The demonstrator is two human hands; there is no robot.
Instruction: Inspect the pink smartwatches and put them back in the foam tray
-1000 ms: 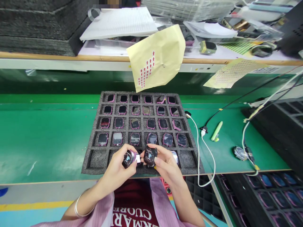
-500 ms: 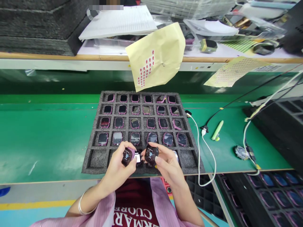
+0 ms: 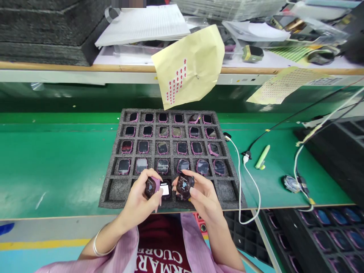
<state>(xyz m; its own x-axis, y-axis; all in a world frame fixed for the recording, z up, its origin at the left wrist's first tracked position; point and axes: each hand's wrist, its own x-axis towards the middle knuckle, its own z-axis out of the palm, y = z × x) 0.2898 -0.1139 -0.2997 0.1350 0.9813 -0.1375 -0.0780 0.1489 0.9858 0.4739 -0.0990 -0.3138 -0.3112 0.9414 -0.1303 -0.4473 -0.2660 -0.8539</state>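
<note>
Both hands are over the front row of a grey foam tray point(image 3: 113, 159) that holds rows of purple-framed watches. My left hand point(image 3: 141, 201) is closed on a purple watch point(image 3: 151, 186) with a lit dial. My right hand point(image 3: 205, 195) grips a black watch point(image 3: 184, 185), its lit dial facing up. Between them, a watch with a white lit screen point(image 3: 165, 189) sits in a front compartment, partly behind my left fingers. Other front-row compartments are partly hidden by my hands.
White cable point(image 3: 239, 170) lies right of the tray, near a light green tool point(image 3: 263, 157). Yellow sheet point(image 3: 190, 68) hangs from the shelf edge point(image 3: 125, 69) above the tray. Darker trays of watches point(image 3: 327, 235) stand at lower right.
My left hand has shifted slightly left with the purple watch, uncovering more of the white-screened one. My right hand has moved a little right, turning the black watch slightly.
</note>
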